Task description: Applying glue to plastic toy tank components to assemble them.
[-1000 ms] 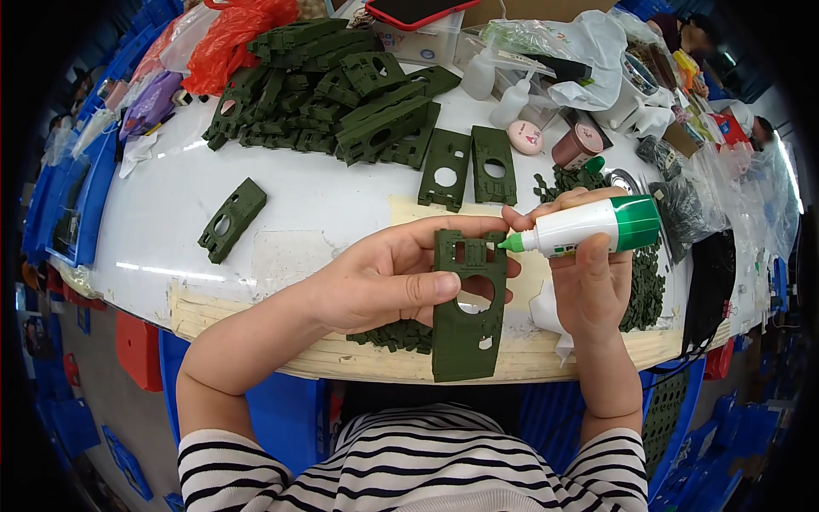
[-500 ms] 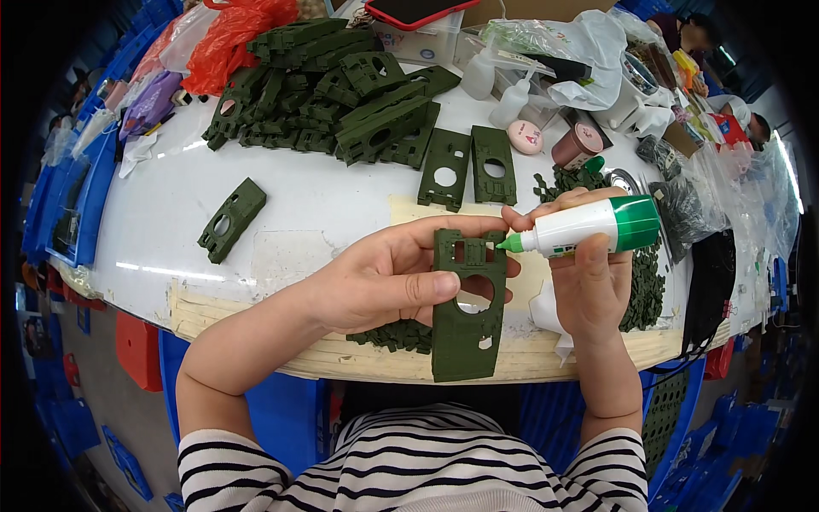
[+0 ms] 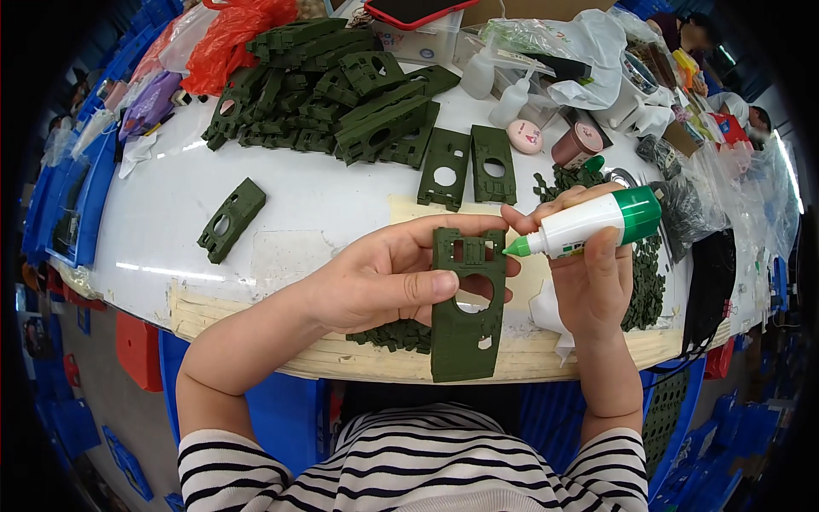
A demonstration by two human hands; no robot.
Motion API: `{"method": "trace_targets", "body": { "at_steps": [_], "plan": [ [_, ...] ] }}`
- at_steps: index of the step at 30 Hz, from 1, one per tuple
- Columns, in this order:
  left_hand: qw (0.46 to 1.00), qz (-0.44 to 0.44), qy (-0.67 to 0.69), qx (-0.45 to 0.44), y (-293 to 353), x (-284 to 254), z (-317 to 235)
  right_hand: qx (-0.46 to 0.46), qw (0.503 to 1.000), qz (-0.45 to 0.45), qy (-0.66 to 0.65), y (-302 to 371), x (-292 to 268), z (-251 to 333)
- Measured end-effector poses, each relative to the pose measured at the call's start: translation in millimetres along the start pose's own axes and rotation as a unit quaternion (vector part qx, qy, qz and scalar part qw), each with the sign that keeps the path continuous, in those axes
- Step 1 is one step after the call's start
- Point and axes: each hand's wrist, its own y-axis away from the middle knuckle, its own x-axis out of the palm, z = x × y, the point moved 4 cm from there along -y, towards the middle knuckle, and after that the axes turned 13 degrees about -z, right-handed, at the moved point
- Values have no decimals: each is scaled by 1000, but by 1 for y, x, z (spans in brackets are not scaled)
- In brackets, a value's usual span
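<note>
A dark green plastic toy tank hull [image 3: 465, 341] with a large round hole is gripped by my left hand [image 3: 388, 277], thumb on its face and fingers behind it. My right hand [image 3: 597, 277] holds a white glue bottle [image 3: 584, 226] with a green base and a green pointed nozzle. The nozzle tip is close to the hull's upper right edge, beside a small square opening; I cannot tell whether it touches. Two similar hulls, one left [image 3: 444, 171] and one right [image 3: 493, 166], lie just beyond my hands.
A heap of green hulls [image 3: 341, 94] covers the back of the white table [image 3: 171, 205]. One single hull [image 3: 232, 220] lies at the left. Small green parts [image 3: 644, 290] are piled by my right hand, others [image 3: 394, 335] under my left wrist. Squeeze bottles [image 3: 512, 102] and plastic bags stand behind.
The glue bottle has shifted slightly right and tilted a little more, its nozzle moving off the hull's small opening to its edge. My left hand and the hull stay nearly still.
</note>
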Motion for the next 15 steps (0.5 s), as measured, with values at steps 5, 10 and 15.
{"method": "trace_targets", "body": {
  "at_steps": [5,10,15],
  "plan": [
    [1000,-1,2,3,1,0,-1,-16,1000,11,20,-1,1,0],
    [1000,-3,0,-1,1,0,-1,-26,998,17,49,0,-1,1],
    [1000,2,-2,-1,0,0,-2,-24,998,19,50,-1,0,1]
  ]
}}
